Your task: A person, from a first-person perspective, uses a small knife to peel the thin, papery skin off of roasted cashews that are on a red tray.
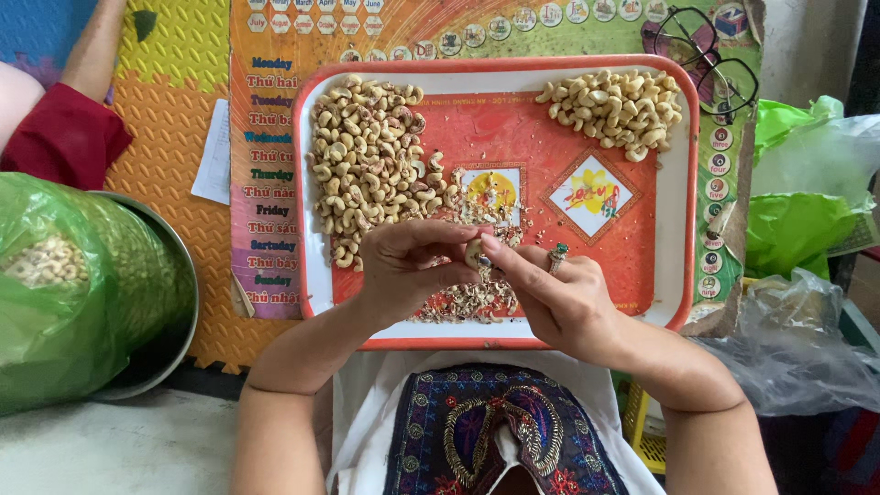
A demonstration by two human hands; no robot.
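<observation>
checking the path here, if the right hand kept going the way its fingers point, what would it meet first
The right hand points up-left, and first in line is the cashew pinched between both hands, with the left hand fingers right behind it.

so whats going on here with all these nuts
A person sits with a red tray on their lap. Both hands meet over its middle: the left hand and the right hand pinch one cashew between their fingertips. A big pile of unpeeled cashews lies at the tray's left, a smaller pile of pale clean ones at its top right, and skin scraps lie under the hands.
</observation>
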